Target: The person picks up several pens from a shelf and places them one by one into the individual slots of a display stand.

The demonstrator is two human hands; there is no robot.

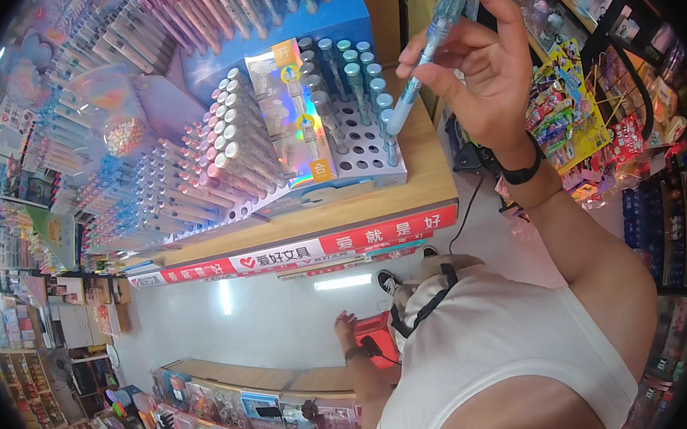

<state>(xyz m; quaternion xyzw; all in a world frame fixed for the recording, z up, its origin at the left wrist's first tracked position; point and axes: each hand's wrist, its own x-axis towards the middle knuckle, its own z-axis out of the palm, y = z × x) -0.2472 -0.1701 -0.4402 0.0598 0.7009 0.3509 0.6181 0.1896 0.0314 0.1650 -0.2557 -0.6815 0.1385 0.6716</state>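
Observation:
My right hand is raised above the end of a wooden counter, pinching a translucent blue pen between fingertips and thumb. The pen is tilted, its pale lower end beside the blue-topped pens in a perforated display rack. Several holes at the rack's front hold no pen. A shiny holographic card with writing stands among the pens, next to a group of white-topped pens. Low at my side hangs my left hand, its fingers loosely apart, above a red plastic object.
The wooden counter has a red and white printed edge strip. More pens fill tiered displays to the left. Packaged goods hang beyond my right arm. A low shelf unit stands across the aisle. A black cable runs down to the floor.

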